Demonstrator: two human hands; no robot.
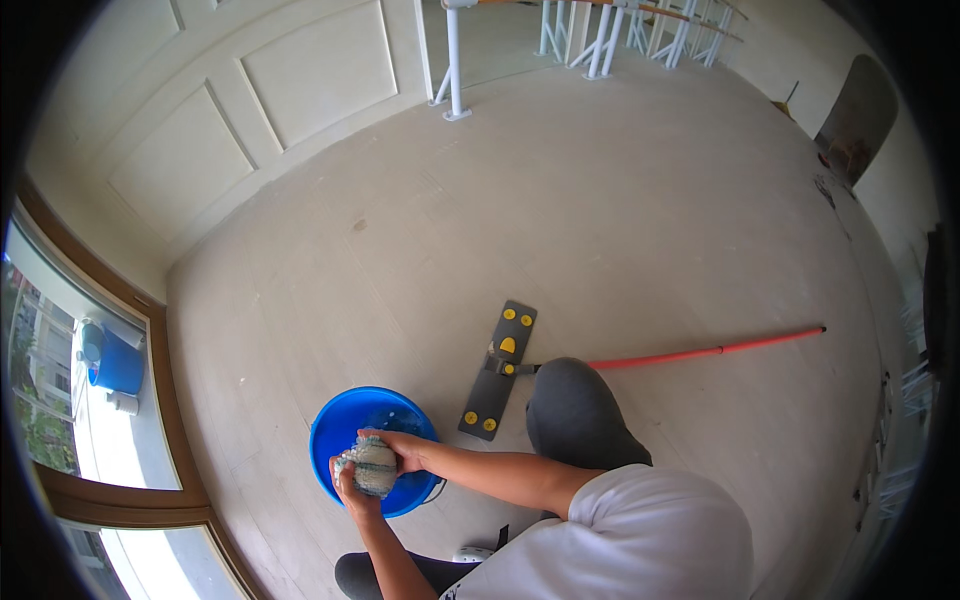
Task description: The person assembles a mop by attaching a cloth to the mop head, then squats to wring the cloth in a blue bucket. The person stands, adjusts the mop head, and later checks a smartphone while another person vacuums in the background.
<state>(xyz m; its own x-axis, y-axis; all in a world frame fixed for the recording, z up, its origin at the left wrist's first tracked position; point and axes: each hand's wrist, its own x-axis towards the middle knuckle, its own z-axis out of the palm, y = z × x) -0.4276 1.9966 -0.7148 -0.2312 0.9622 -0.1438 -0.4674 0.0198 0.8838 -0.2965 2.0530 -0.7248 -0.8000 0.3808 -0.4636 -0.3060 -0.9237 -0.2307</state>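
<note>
Both of my hands are clasped around a bunched white mop pad (375,466) with green-blue stripes. My left hand (354,491) grips its lower left side, and my right hand (409,453) presses on its upper right side. The wad is held over a blue plastic bucket (327,420) with some water and a few suds visible inside. Part of the bucket's interior is hidden behind my hands and the pad. A wire handle (436,492) hangs at the bucket's right side.
A grey flat mop head (487,390) with yellow grips lies right of the bucket, its red pole (675,356) stretching right past my knee (577,405). Wood-framed glass (161,390) borders the left. White barre stands (454,67) line the far side, and a mirror (859,116) leans right.
</note>
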